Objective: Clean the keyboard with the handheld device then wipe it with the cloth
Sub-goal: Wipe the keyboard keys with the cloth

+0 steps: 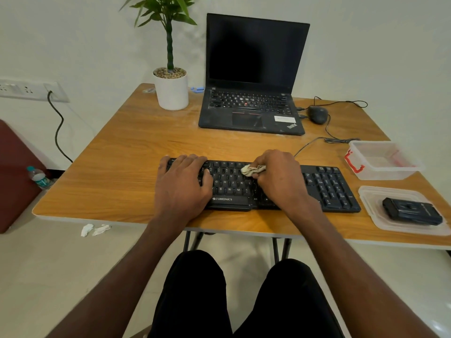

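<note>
Black full-size plastic keyboard (pixel 280 189) lying at the near edge of the wooden table (pixel 122 167), being wiped.

Its long axis runs left to right across the person. The right hand (pixel 280 179) has its fingers curled round a crumpled off-white cloth (pixel 252 170), pressed onto the upper middle keys; the left hand (pixel 183 181) lies flat with fingers spread on the left end, steadying it. The number pad, likely unwiped, lies right of the cloth, so the right hand is nearer. The black handheld device (pixel 412 211) rests in a clear plastic lid (pixel 373 215).

1 keyboard (pixel 327 185), 1 cloth (pixel 252 170), 1 laptop (pixel 253 76), 1 mouse (pixel 317 114), 2 plastic tubs (pixel 385 159), 1 plant (pixel 170 89), 1 bottle (pixel 39 178).
</note>
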Available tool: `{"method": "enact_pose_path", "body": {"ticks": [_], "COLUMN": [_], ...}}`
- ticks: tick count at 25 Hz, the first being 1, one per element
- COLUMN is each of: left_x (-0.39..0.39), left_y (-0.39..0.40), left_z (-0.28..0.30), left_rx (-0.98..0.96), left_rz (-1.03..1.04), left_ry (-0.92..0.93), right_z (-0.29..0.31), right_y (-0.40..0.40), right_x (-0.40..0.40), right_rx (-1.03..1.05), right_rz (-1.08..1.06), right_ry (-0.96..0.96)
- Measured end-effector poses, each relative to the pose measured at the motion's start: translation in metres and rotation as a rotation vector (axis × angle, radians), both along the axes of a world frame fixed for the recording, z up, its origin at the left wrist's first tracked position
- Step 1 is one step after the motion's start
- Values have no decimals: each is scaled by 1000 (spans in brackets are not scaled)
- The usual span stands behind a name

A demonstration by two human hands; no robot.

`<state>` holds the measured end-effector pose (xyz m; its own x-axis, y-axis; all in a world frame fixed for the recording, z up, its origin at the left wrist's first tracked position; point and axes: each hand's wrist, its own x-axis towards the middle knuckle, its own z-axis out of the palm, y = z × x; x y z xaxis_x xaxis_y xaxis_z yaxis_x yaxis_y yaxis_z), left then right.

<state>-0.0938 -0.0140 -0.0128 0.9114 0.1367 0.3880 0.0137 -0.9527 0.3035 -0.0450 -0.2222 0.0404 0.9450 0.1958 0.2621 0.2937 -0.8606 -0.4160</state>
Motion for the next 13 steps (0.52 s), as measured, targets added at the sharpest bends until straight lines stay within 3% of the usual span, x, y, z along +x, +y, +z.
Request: {"method": "enact_pose_path", "body": {"ticks": [2,5,9,13], "left_x": [0,-1,-1,-1], "left_y": [0,0,-1,-1], "left_z": [0,-1,0,0], "left_rx": [-4,-3,-4,-6], "left_rz": [3,5,6,2], "left_ry": [3,-6,-16,-18], "right_z": [1,-2,6,4], "right_y": [2,11,-13,4], "right_x": [2,-11,6,3], "right_rx": [-57,-21,-126,-63], "right_rz": [-39,111,-145,132], "right_ry": [-44,34,-62,-8]}}
